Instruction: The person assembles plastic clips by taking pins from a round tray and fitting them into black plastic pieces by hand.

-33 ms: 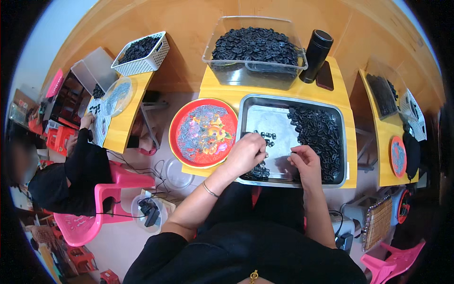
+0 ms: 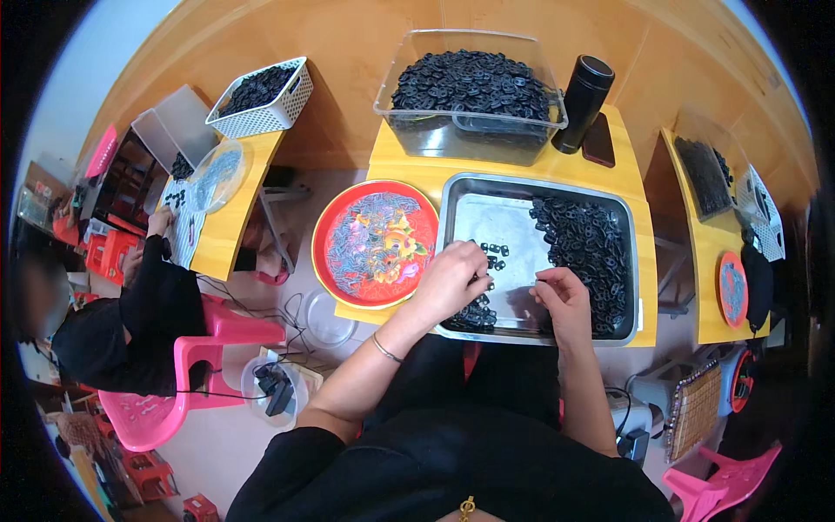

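A metal tray (image 2: 513, 181) stands in front of me with a heap of small black oval pieces (image 2: 587, 252) along its right side. My left hand (image 2: 452, 280) is over the tray's left part, fingers curled in and closed; what they hold, if anything, is hidden. Close by it lie a few black pieces (image 2: 496, 254) in short rows, and a smaller pile (image 2: 474, 316) sits at the near left corner. Above the tray's middle, my right hand (image 2: 565, 297) pinches a small black piece (image 2: 541, 277) between thumb and fingertips. A red round tray (image 2: 323, 270) of thin metal pins stands left of the metal tray.
A clear bin (image 2: 470, 135) heaped with black pieces stands at the back, beside a black flask (image 2: 584, 100) and a dark phone (image 2: 598, 141). To the left, a person (image 2: 148, 322) sits at another yellow table (image 2: 228, 235). A third table (image 2: 696, 261) is at the right.
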A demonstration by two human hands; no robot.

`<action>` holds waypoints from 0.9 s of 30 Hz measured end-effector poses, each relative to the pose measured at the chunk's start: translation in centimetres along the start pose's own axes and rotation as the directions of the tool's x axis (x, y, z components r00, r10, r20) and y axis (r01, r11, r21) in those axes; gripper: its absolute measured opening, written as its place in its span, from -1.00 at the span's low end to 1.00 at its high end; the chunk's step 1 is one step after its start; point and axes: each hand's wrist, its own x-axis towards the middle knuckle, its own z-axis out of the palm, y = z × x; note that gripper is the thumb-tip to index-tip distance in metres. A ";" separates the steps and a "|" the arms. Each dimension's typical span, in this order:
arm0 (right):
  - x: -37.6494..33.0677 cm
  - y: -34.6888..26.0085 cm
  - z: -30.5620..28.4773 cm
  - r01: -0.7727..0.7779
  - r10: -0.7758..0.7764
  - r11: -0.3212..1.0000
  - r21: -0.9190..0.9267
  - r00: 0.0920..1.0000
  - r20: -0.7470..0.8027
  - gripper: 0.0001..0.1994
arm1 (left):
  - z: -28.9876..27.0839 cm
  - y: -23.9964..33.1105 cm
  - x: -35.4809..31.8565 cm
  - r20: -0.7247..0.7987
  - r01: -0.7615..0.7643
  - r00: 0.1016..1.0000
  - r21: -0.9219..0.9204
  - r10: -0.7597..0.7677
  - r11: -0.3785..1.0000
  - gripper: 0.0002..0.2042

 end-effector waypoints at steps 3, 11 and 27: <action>0.4 0.1 0.1 -0.004 0.004 1.000 0.011 1.000 -0.011 -0.90 | -0.2 -0.5 0.8 -0.200 -0.114 0.971 0.101 0.132 0.988 -0.87; 0.1 -0.4 1.0 -0.016 0.015 1.000 0.014 1.000 0.015 -0.91 | 3.0 -1.7 5.0 0.008 -0.060 0.998 0.315 0.061 0.947 -0.94; 0.5 0.0 0.6 0.018 -0.018 1.000 0.011 1.000 0.005 -0.84 | 0.6 -1.8 3.2 0.120 -0.197 0.977 0.214 0.174 0.957 -0.94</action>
